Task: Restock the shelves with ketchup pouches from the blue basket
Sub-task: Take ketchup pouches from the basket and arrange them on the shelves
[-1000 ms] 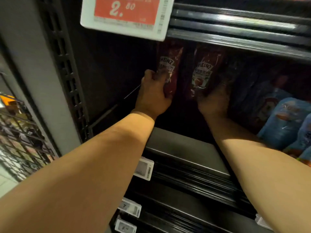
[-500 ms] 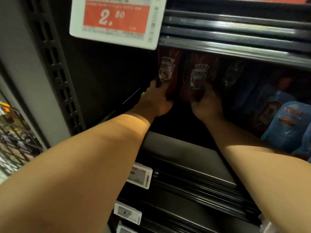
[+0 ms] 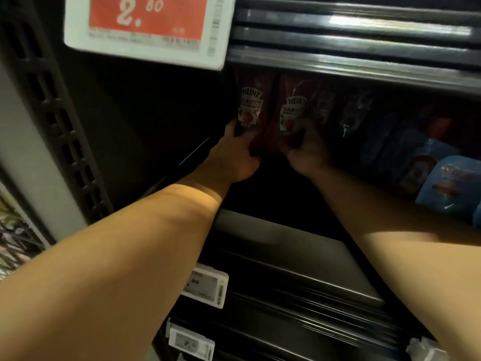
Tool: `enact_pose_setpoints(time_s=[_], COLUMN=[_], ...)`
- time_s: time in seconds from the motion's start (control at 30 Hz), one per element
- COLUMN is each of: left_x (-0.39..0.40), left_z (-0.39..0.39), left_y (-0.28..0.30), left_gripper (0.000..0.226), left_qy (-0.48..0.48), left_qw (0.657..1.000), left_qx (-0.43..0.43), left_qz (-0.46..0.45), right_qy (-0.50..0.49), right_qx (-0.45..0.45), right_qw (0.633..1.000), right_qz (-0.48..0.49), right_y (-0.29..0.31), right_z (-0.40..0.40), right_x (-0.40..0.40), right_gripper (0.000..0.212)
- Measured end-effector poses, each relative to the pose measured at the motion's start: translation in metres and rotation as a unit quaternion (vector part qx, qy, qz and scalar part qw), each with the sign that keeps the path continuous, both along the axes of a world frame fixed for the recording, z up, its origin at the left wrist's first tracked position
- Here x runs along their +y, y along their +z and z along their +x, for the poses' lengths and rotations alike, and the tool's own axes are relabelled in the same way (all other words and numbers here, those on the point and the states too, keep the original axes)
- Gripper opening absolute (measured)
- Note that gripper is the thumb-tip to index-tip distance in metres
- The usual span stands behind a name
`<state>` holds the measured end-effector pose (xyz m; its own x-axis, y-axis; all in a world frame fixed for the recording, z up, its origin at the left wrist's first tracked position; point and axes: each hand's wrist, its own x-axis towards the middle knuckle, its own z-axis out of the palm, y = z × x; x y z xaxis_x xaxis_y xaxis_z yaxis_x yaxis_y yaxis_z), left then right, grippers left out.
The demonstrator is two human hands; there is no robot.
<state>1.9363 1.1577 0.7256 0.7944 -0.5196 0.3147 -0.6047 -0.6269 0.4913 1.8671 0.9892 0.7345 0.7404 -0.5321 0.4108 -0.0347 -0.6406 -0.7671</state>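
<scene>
Two red Heinz ketchup pouches stand upright side by side deep in a dark shelf bay. My left hand (image 3: 234,157) grips the bottom of the left ketchup pouch (image 3: 251,105). My right hand (image 3: 305,152) grips the bottom of the right ketchup pouch (image 3: 294,110). More dark red pouches (image 3: 325,105) stand behind and to the right, hard to make out. The blue basket is not in view.
A red price tag reading 2.50 (image 3: 148,27) hangs from the shelf rail above (image 3: 351,63). Blue pouches (image 3: 453,183) fill the right of the bay. The shelf below (image 3: 286,251) carries small price labels (image 3: 205,287). A perforated upright (image 3: 59,121) stands to the left.
Both hands pushed the two pouches deeper into the bay and brought them closer together; the view shifted with them.
</scene>
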Motion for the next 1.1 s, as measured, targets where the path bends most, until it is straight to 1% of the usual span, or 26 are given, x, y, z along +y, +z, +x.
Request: enact_pose_setpoints(time_s=[0.03,0.13,0.17,0.27,0.37,0.43,0.53,0.67,0.83,0.9,0.97,1.0,1.03,1.1], left_x=[-0.001,-0.003,-0.003,-0.003,-0.003,-0.004,-0.004,-0.003,-0.003,-0.002,0.002,0.004,0.006,0.009], left_z=[0.001,0.004,0.006,0.009,0.011,0.010,0.011,0.011,0.010,0.008,0.007,0.006,0.006,0.004], left_y=[-0.001,-0.004,-0.004,-0.005,-0.005,-0.004,-0.005,-0.006,-0.001,0.002,0.006,0.007,0.009,0.011], left_gripper=[0.074,0.073,0.073,0.075,0.077,0.078,0.078,0.080,0.077,0.069,0.051,0.042,0.037,0.034], left_qy=[0.000,0.006,0.005,0.000,0.003,0.008,0.013,0.012,0.018,0.018,0.035,0.052,0.066,0.070], left_qw=[1.000,1.000,1.000,1.000,1.000,1.000,1.000,1.000,1.000,0.998,0.989,0.983,0.978,0.974], left_qx=[-0.004,-0.017,-0.014,-0.002,0.003,-0.002,-0.005,-0.008,0.012,0.003,-0.019,-0.025,-0.029,-0.030], left_qz=[-0.002,-0.014,-0.020,-0.021,-0.004,0.003,0.006,0.000,-0.009,-0.058,-0.140,-0.175,-0.196,-0.213], right_qy=[-0.004,-0.028,-0.048,-0.121,-0.138,-0.115,-0.066,-0.045,-0.008,-0.010,-0.028,-0.041,-0.057,-0.092], right_qx=[0.003,0.041,0.046,0.033,0.032,0.040,0.038,0.025,0.043,0.031,0.014,-0.005,-0.028,-0.060], right_qw=[1.000,0.999,0.998,0.992,0.989,0.992,0.996,0.996,0.997,0.998,0.999,0.999,0.998,0.991], right_qz=[0.001,-0.007,-0.012,-0.032,-0.041,-0.036,-0.049,-0.071,-0.065,-0.057,-0.031,-0.002,0.031,0.080], right_y=[-0.001,-0.001,0.000,0.000,-0.001,-0.001,-0.002,-0.006,-0.008,-0.009,-0.010,-0.010,-0.010,-0.008], right_z=[0.003,0.011,0.012,0.012,0.014,0.016,0.014,0.005,0.009,0.010,0.009,0.008,0.007,0.004], right_x=[-0.001,-0.004,-0.006,-0.012,-0.011,-0.010,-0.012,-0.014,-0.015,-0.017,-0.021,-0.023,-0.025,-0.027], right_gripper=[0.036,0.068,0.074,0.080,0.088,0.084,0.070,0.047,0.048,0.046,0.041,0.039,0.037,0.037])
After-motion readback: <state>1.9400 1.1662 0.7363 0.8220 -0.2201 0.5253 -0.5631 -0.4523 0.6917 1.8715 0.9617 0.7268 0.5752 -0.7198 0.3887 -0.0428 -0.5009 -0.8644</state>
